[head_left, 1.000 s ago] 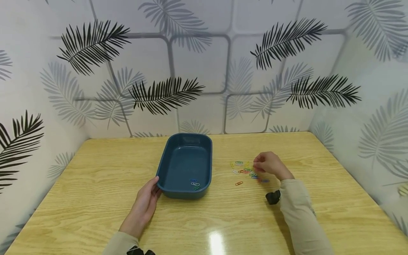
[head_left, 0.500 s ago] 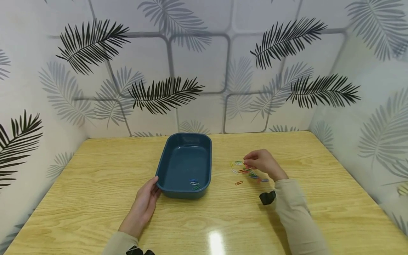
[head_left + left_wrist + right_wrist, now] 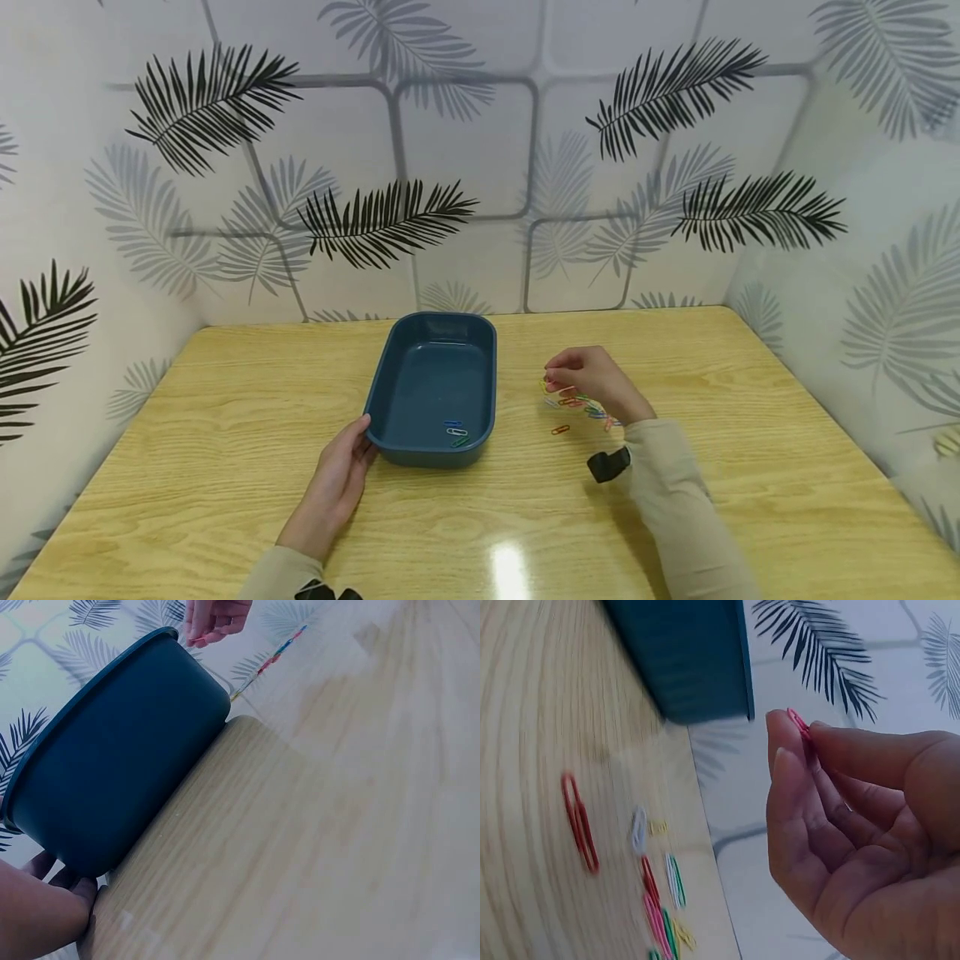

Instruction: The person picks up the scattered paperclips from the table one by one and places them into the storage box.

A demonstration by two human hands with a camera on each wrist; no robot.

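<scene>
A dark blue rectangular plastic basin [image 3: 431, 458] sits on the table, with a blue, a white [image 3: 457, 432] and a green paper clip lying at its near end. My left hand [image 3: 339, 477] holds the basin's near left corner, thumb by the rim and fingers lower against the wall. Right of the basin, my right hand [image 3: 597, 382] is raised over the scattered clips. Between its thumb and index finger it pinches a pink paper clip [image 3: 798, 721]. Below it lie several coloured paper clips [image 3: 572, 402], partly hidden by the hand in the head view.
One red paper clip [image 3: 560, 430] lies apart, nearer than the pile. The wooden table [image 3: 202, 433] meets a wall [image 3: 472, 267] with leaf-patterned covering at the back and sides. A black wrist camera [image 3: 608, 465] sits on the right sleeve.
My right hand has moved left from the right side of the clips towards the basin, carrying the pink paper clip. The left hand and the basin have stayed in place.
</scene>
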